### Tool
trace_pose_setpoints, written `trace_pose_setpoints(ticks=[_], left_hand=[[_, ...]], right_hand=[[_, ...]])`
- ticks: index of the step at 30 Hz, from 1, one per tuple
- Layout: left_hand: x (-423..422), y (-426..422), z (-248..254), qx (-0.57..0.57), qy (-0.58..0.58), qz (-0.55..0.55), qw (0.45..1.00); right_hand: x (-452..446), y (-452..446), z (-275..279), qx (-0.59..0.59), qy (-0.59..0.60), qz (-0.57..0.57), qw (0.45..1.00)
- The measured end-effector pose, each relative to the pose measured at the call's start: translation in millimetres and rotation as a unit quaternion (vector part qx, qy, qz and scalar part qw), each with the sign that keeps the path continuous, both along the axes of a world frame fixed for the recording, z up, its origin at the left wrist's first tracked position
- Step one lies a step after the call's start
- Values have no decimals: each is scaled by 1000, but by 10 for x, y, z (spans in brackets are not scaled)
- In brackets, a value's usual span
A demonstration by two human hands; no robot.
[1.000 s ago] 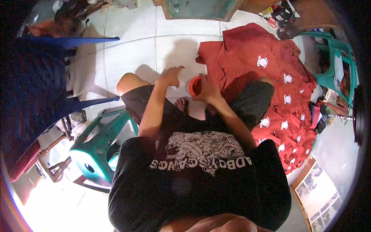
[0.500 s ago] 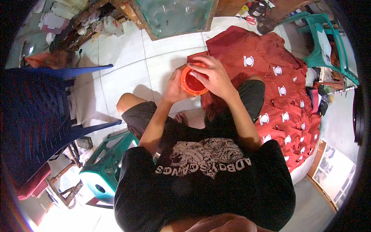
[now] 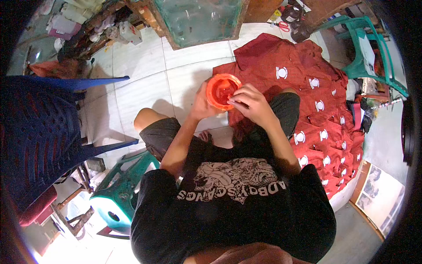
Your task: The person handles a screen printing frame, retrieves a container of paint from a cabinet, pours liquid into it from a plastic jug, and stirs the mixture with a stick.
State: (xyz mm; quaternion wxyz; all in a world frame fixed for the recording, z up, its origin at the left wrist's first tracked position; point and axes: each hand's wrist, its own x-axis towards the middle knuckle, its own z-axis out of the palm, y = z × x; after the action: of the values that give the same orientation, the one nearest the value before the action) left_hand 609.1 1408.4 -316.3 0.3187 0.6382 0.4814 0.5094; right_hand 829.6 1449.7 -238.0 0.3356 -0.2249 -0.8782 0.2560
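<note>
My left hand (image 3: 201,104) is wrapped round the left side of an orange plastic tub (image 3: 211,95), holding it up over the floor in front of my lap. The tub's round mouth faces me, and glossy red paste or liquid (image 3: 223,89) shows inside. At the tub's right edge, my right hand (image 3: 254,105) has its fingers pinched together, with the tips by the rim. A small pale bit shows at those fingertips, too small to name. Just to the right lies dark red cloth (image 3: 281,55) printed with several white emblems.
A framed greenish panel (image 3: 200,22) stands ahead. Left are a blue plastic chair (image 3: 39,132) and a green stool (image 3: 116,189); a green chair (image 3: 358,44) stands far right. Red-handled scissors (image 3: 284,27) and dark bottles lie at the back. White tiles (image 3: 140,66) cover the floor.
My right hand has moved from over the tub's mouth down and right to its right edge, uncovering the red contents. My left hand still holds the tub, which has shifted slightly.
</note>
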Motion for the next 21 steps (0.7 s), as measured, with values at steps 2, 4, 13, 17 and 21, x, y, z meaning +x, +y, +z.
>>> trace_pose_setpoints(ticks=[2,4,13,17,21], left_hand=[[-58,39,29,7,22,9,1000],[-120,91,178,96,126,42,986],[-45,53,188,73,111,51,990],[-75,69,193,83,127,42,987],[-53,98,192,140,182,56,972]], right_hand=[[38,-42,7,15,14,-11,1000],[65,-20,11,15,6,-15,1000],[21,-66,238,91,-5,-46,995],[-92,1,96,117,9,-58,991],[-183,-78,14,110,-30,-119,986]])
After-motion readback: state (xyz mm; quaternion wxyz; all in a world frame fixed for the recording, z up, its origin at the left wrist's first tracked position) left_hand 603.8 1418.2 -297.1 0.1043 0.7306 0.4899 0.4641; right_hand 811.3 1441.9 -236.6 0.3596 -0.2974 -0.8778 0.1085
